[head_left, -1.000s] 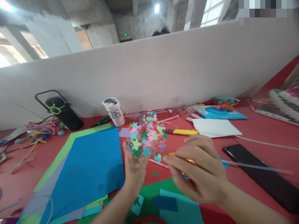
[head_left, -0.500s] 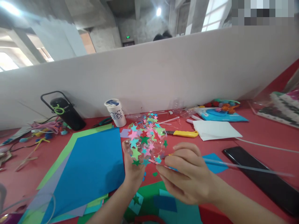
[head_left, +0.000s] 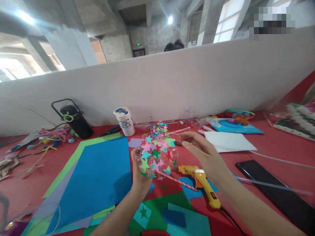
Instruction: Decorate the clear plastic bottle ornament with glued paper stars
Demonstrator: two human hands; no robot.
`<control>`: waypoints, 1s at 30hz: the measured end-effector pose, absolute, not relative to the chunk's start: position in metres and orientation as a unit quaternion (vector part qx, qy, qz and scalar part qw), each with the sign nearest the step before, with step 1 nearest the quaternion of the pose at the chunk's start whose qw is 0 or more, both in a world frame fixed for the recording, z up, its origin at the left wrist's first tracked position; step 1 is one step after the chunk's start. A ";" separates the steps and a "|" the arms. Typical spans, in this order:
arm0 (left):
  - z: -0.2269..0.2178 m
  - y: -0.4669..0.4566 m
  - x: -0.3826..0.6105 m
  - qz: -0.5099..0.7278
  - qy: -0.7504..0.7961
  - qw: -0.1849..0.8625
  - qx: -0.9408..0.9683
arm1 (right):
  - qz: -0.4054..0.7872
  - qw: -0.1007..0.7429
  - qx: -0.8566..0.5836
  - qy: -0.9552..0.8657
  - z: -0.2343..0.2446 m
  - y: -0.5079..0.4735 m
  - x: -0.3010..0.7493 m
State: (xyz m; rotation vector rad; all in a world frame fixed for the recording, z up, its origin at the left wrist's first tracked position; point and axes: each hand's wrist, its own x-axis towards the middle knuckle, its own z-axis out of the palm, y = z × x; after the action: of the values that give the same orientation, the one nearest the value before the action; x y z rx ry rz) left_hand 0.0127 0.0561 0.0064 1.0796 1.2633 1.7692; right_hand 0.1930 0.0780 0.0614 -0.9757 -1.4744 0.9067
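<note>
Left hand (head_left: pixel 140 178) gripping star-covered clear vessel (head_left: pixel 159 157) | right hand (head_left: pixel 204 149) hovering half-open, seemingly empty | glue gun (head_left: pixel 202 180) lying below right hand | advisable: gripping lightly, sparing stars (head_left: pixel 144 164)

Glue gun (head_left: pixel 203 183) between paper sheets (head_left: pixel 98 177) and phone (head_left: pixel 283 205), cup (head_left: pixel 125 123) right of flask (head_left: pixel 78 123)

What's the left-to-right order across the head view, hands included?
Black bottle → white cup → left hand → starred piece → right hand → white sheet → phone. Glue gun left out: overlaps the right hand's span.
</note>
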 end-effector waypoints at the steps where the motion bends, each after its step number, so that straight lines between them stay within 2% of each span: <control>1: 0.008 0.055 0.013 0.681 0.483 0.340 0.433 | 0.468 0.522 -0.412 -0.581 0.058 0.081 0.192; 4: 0.012 0.054 0.015 0.669 0.482 0.311 0.472 | 0.639 0.450 -0.395 -0.482 0.052 0.082 0.188; 9: 0.010 0.055 0.018 0.649 0.503 0.281 0.496 | 0.718 0.427 -0.364 -0.413 0.052 0.077 0.181; 19: 0.018 0.053 0.020 0.613 0.502 0.363 0.491 | 0.668 0.447 -0.443 -0.398 0.048 0.097 0.176; 30: 0.001 0.062 0.006 0.591 0.503 0.523 0.352 | 0.611 0.283 -0.528 -0.518 0.039 0.140 0.159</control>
State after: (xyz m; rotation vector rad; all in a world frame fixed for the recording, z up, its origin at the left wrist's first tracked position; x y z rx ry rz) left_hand 0.0057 0.0621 0.0010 0.8430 1.2053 1.4156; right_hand 0.1589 0.1402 0.0388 -1.4132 -1.3870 1.6345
